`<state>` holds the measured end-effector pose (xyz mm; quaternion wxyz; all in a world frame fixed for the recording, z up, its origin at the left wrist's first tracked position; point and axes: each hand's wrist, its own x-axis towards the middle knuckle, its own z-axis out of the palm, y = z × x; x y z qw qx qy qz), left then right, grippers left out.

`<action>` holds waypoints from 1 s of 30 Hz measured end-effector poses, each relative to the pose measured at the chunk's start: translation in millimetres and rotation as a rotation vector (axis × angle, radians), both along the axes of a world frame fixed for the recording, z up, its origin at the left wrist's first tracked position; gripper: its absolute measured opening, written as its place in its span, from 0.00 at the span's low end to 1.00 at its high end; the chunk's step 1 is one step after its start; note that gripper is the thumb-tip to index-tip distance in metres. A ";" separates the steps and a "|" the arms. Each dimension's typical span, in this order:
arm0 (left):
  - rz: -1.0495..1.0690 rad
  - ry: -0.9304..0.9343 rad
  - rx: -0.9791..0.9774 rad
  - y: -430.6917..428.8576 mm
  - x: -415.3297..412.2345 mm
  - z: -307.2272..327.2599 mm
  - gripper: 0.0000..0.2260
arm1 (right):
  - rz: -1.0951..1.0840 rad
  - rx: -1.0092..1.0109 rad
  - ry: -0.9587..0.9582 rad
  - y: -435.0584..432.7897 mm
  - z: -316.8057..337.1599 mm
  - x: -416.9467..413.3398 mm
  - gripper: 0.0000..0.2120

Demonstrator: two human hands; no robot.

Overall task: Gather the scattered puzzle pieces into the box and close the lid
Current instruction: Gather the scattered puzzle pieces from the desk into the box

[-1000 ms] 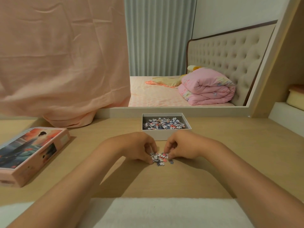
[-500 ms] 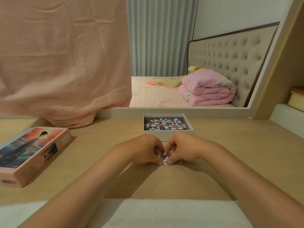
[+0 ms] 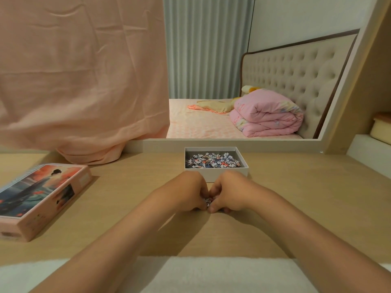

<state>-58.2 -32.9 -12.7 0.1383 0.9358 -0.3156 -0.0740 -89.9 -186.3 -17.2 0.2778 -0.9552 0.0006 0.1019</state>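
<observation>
Both hands, left hand [image 3: 186,193] and right hand [image 3: 229,194], cupped closed around the puzzle pieces [image 3: 208,201]; box [image 3: 215,174] lies directly beyond the fingertips, equidistant from each.

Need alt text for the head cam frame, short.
Left hand and right hand cup loose puzzle pieces together on a wooden desk, before an open box of pieces; the pictured lid lies at left.

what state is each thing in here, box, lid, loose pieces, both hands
box: open, partly filled with pieces, upright on the desk
lid: off, lying picture side up at the desk's left
loose pieces: small cluster pinched between both hands
left hand: curled shut on the loose pieces
right hand: curled shut on the loose pieces
</observation>
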 end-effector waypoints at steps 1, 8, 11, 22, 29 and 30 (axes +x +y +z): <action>0.014 0.011 -0.030 0.3 0.6 -1.2 0.11 | -0.017 0.017 0.001 0.2 -0.6 -0.1 0.12; 0.078 0.124 -0.295 0.7 6.1 -12.0 0.08 | -0.147 0.200 -0.019 -2.5 -6.7 5.7 0.08; 0.122 0.260 -0.471 2.2 7.3 -17.1 0.08 | -0.205 0.369 -0.003 -3.3 -6.5 3.9 0.08; 0.064 0.300 -0.831 -0.5 46.4 30.3 0.08 | -0.253 0.694 -0.225 -15.9 40.8 33.4 0.11; 0.022 0.010 -0.545 -5.2 85.2 23.1 0.12 | -0.135 0.179 -0.335 -24.3 36.5 69.8 0.12; 0.009 -0.013 -0.524 -4.1 85.5 21.7 0.12 | -0.129 0.157 -0.334 -27.3 34.7 70.7 0.13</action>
